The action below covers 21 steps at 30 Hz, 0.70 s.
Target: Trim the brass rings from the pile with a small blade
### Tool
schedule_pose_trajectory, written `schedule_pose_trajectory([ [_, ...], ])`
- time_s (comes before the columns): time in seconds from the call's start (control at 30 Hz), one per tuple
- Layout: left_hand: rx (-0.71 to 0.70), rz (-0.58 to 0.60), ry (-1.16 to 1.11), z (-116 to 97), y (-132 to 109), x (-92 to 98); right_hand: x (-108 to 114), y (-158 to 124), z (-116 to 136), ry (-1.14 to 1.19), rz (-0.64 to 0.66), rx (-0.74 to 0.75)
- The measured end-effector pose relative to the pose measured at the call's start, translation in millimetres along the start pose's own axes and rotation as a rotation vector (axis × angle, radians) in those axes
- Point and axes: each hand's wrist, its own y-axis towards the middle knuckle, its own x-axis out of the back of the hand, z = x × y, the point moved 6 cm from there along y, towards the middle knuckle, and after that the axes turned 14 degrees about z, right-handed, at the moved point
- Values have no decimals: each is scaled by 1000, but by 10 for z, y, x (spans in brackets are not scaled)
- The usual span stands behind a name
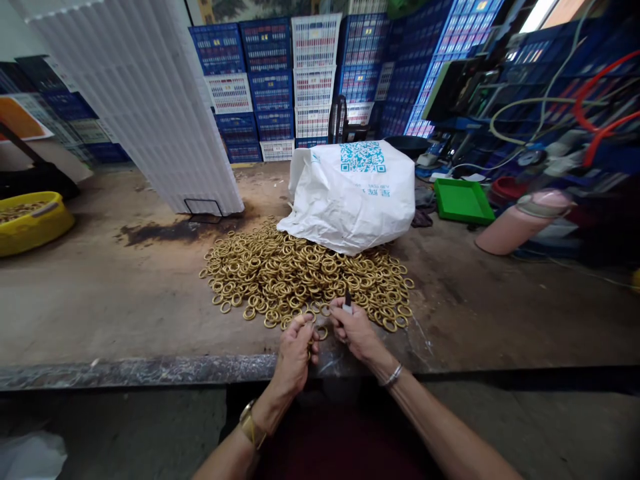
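A heap of several brass rings lies on the worn workbench, in front of a white sack with a blue QR code. My left hand is closed at the near edge of the heap, pinching a brass ring at its fingertips. My right hand is closed round a small dark tool that points up from its fingers. Both hands sit close together at the bench's front edge. A watch is on my left wrist, a bangle on my right.
A tall white corrugated stack stands at the back left, a yellow tub at far left. A green tray, a pink flask and hoses lie at right. Blue and white crates fill the back wall.
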Motion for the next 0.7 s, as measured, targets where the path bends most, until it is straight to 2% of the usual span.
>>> schedule_pose_trajectory([
  [0.17,-39,28,14,-10,20,-64,-210,-106,-34,230,146,-62],
  [0.3,-140,26,61,-7,28,-41,-298,-135,-107,246,210,-82],
  [0.4,-179,-16,180,-36,9,28,-221,-122,-118,46,126,-59],
  [0.5,-206,-52,369,-136,-41,57,-142,-111,-1,-238,46,10],
  [0.6,-235,-14,495,-238,-93,1,-175,-106,157,-452,93,106],
  [0.7,-208,22,509,-246,-117,-33,-220,-102,177,-514,156,114],
])
